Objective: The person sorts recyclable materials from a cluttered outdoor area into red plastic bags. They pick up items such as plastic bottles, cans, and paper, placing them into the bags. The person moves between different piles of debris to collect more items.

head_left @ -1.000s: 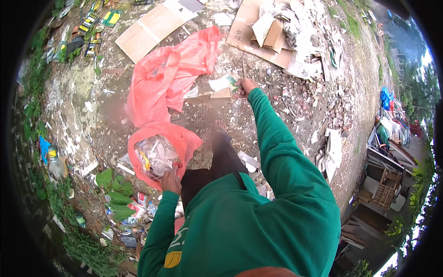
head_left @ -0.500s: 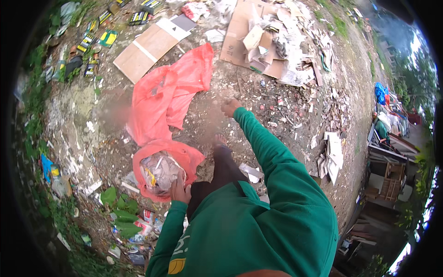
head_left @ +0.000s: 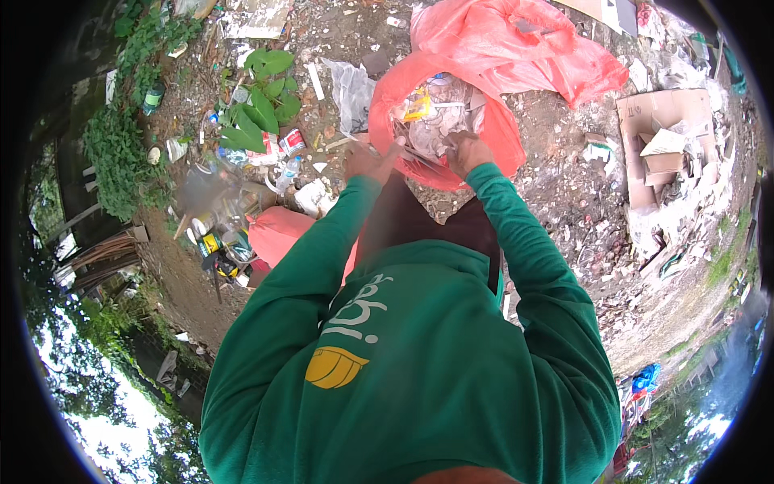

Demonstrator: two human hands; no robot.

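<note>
A pinkish-red woven sack (head_left: 505, 129) stands in front of my legs with its mouth facing up. Inside it lies crumpled clear plastic (head_left: 439, 125), with a yellow wrapper (head_left: 417, 105) among it. At the near right of the mouth, my right hand (head_left: 471, 153) is closed on the sack's rim, its fingertips reaching in by the plastic. My left hand (head_left: 371, 163) is at the near left of the rim, thumb and fingers apart and partly smeared by motion. Whether it touches the sack is hard to see.
Another pinkish-red sack (head_left: 556, 52) lies flat beyond the first. A flattened cardboard box (head_left: 645, 189) with scraps is at the right. Leafy green plants (head_left: 266, 105) and mixed litter are on the left. Part of a pink sack (head_left: 278, 234) shows beside my left forearm.
The view has turned leftward, bringing the filled sack before me. My right hand has come from the bare ground to the sack's rim. My left hand has shifted along the near rim.
</note>
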